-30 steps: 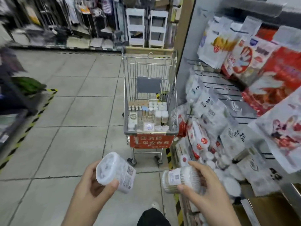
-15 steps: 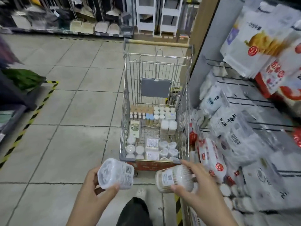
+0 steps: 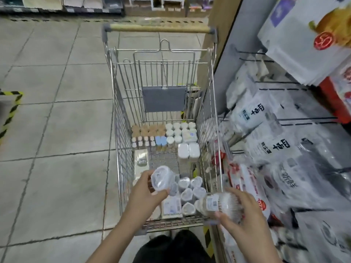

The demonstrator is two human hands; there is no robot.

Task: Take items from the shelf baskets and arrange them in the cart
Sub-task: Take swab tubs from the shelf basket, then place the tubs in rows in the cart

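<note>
My left hand (image 3: pixel 144 192) grips a tub (image 3: pixel 161 178), right hand (image 3: pixel 241 215) a swab jar (image 3: pixel 218 203); beyond them the cart (image 3: pixel 121 111) holds neat rows, both still unplaced.

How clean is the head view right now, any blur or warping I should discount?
Head view: lighting is even, with no harsh glare. The hanging bags at right smear with motion blur, their print barely legible. The left hand and right hand and their tubs are slightly soft. Wide-angle distortion bows the cart sides and floor tile lines.
</note>
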